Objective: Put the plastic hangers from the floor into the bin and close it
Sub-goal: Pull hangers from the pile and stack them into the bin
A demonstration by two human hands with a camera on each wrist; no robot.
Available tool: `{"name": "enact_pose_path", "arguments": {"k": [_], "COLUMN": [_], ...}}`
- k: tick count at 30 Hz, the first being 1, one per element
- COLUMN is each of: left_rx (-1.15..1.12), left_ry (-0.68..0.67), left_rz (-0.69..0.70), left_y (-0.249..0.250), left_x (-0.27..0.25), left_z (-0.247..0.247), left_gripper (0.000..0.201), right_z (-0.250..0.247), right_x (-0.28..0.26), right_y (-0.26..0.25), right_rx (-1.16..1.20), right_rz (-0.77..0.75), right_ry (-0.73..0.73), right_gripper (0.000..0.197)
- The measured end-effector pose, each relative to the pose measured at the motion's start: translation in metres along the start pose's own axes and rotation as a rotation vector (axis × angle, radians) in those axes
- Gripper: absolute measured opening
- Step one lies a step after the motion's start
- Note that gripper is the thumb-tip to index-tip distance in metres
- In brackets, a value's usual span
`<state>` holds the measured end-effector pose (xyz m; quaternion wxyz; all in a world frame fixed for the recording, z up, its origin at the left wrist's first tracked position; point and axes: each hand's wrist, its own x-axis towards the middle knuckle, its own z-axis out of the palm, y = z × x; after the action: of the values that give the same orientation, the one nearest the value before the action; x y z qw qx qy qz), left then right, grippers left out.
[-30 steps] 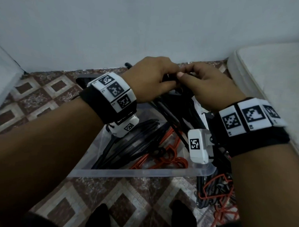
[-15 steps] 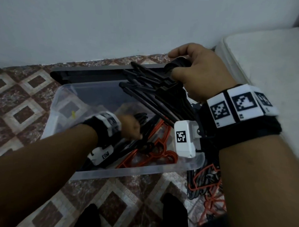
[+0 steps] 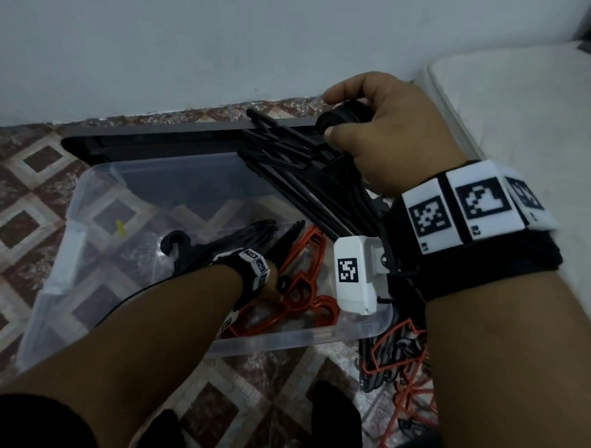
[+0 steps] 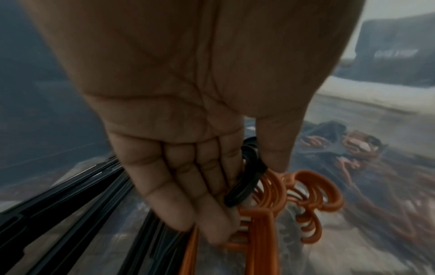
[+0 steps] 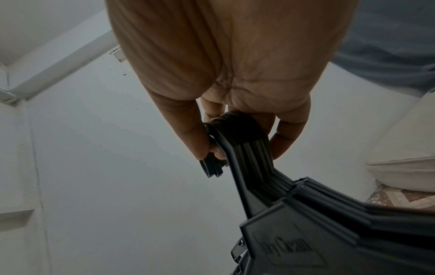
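Left hand (image 4: pixel 188 119) down inside the clear bin (image 3: pixel 66 247), fingers (image 4: pixel 179 195) curled at the hooks of the hangers lying in it: a black hook (image 4: pixel 247 178) is pinched between index finger and thumb, fingertips touch the orange hangers (image 4: pixel 270 214). Black hangers in the bin (image 4: pixel 70 204) fan away to its left; in the head view their hooks (image 3: pixel 171 245) show past the wrist. Bin sits on the tiled floor (image 3: pixel 24 191), open, near rim below the forearm. Dark lid (image 3: pixel 155 136) lies flat on the floor beyond the bin, against the wall (image 3: pixel 160 31).

Right hand (image 3: pixel 386 133) raised above the bin's far right corner, fingers wrapped round the stacked hooks of a black hanger bundle (image 3: pixel 306 177); wrist view confirms thumb and fingers closed on the hooks (image 5: pixel 235 126). Bundle arms hang down-left over the bin, not yet in it.

Below the right forearm, outside the bin's right end, a loose pile of orange and black hangers on the floor (image 3: pixel 400 360). White mattress edge (image 3: pixel 513 98) right of the right hand.
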<state>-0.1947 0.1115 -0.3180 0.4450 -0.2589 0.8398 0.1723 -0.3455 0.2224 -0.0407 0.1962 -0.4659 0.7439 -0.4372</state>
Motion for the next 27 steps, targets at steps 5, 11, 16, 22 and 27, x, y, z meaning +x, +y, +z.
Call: {"name": "enact_pose_path", "arguments": {"k": [5, 11, 16, 22, 27], "left_rx": [-0.053, -0.216, -0.174, -0.019, -0.011], "left_ry": [0.225, 0.672, 0.853, 0.995, 1.061], "left_rz": [-0.015, -0.105, 0.076, 0.270, 0.353], "left_y": [-0.010, -0.039, -0.048, -0.034, -0.018], "left_x": [-0.031, -0.118, -0.209, -0.277, -0.276], "left_z": [-0.013, -0.042, -0.067, -0.099, -0.122], "left_gripper": [0.040, 0.034, 0.027, 0.019, 0.021], "right_z": [-0.004, -0.006, -0.004, 0.005, 0.017], "right_x": [-0.001, 0.000, 0.000, -0.003, -0.007], "right_y": [0.000, 0.003, 0.004, -0.004, -0.009], "right_rx": [-0.037, -0.040, -0.049, -0.096, -0.064], "right_rz": [-0.012, -0.025, -0.036, -0.052, -0.081], "right_ry": [0.020, 0.016, 0.003, -0.093, -0.166], "right_gripper": [0.031, 0.029, 0.027, 0.032, 0.034]}}
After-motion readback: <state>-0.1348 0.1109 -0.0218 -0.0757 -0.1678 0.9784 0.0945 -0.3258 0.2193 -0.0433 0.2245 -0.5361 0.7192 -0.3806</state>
